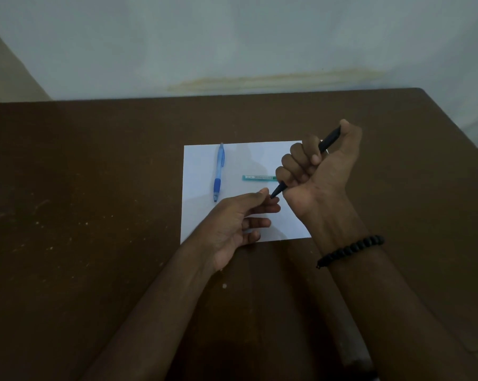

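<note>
Head view, only cam. R hand (320,166) is fisted round the black pen (329,139), thumb capping its far end. Pen is held in the air above the sheet's right half, not on the tabletop (94,188). Long axis runs diagonal: butt far-right, tip near-left and lower.

L hand (237,224) is palm up, fingers loosely curled, thumb and forefinger right at the pen tip. Touching or pinching it? Can't tell, too dark and small. Hands are close together, joined only via the pen, if at all.

Key relation: the tip points straight at L's fingertips, so L is the nearer hand for any tip work. R only has to steady the barrel or press the butt. Judgement: looks like tip/lead fiddling, early on.

Around:
- White paper (202,215) lies mid-tabletop, toward the right, under both hands.
- Blue pen (219,171) lies on the sheet along its left edge, long axis far-to-near, well left of the hands.
- Teal tube (258,177) (lead case?) lies mid-sheet, axis left-right. Its right end is hidden behind R's knuckles.
- Bead bracelet (350,250) is on R's wrist.
- Pale wall (232,37) stands behind the far edge.

Obstructions: none betw. tip and L's fingers. The teal tube sits just past the tip on the far side, so a slip could knock it.
</note>
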